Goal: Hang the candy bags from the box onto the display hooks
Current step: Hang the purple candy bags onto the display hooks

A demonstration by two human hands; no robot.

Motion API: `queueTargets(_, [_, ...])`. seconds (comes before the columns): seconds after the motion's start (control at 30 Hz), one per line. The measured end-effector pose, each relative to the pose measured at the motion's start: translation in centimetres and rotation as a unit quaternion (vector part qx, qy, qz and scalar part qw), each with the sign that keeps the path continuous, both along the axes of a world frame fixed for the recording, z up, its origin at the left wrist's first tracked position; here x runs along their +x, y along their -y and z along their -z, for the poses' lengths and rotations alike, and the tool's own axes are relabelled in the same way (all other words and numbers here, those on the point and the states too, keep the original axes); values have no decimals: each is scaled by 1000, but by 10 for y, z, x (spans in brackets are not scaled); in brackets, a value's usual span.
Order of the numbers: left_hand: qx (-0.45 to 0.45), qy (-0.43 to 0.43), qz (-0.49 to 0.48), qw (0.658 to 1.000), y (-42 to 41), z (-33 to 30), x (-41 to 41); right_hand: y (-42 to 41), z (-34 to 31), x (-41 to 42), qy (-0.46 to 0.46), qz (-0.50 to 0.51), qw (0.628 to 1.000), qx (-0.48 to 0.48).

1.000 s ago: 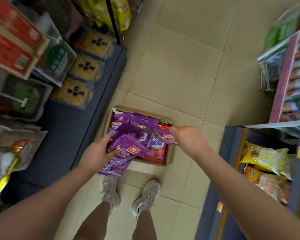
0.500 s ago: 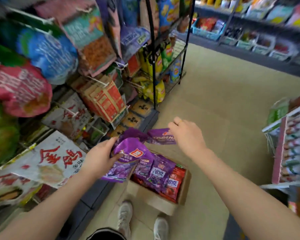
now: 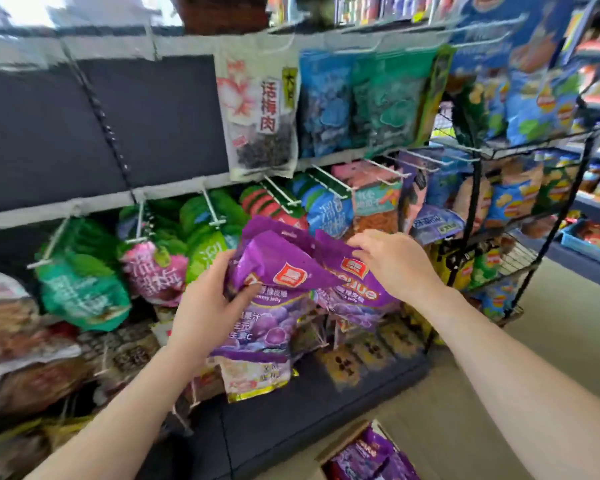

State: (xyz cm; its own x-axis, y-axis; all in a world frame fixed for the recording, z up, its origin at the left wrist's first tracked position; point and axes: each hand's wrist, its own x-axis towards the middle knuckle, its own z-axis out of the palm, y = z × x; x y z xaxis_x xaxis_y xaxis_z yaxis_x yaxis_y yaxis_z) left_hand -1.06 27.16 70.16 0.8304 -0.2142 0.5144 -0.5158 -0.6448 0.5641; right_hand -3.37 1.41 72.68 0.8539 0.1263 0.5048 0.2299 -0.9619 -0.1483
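Over on the left, the left hand [image 3: 208, 306] grips a purple candy bag [image 3: 267, 299], fingers curled round its left edge with the thumb pressed across the front. It's a glossy purple pack with a red square logo near the top, white lettering below and a picture of grapes on its lower half; the top edge is crumpled and folded forward. Just to its right, a second purple bag [image 3: 354, 289] of the same design, overlapping the first and tilted, and the right hand [image 3: 392, 261] pinches its upper edge, fingers bent down over the top. Both bags sit between the two hands, held up in front of the display hooks [image 3: 215, 211], white prongs jutting from the dark shelving with green and pink packets hanging on them. Near the bottom right, on the floor, the cardboard box [image 3: 340, 445] shows more purple bags inside.
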Motion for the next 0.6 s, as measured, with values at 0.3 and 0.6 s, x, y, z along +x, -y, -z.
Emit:
queueTargets(0.3, [-149,37,-77,985,-85,-87,40,-77,-108,83,132,-71,988,24])
queueTargets(0.6, [-169,41,-32,984,-141,-124,99,-152,-180,166,227,-81,970,-34])
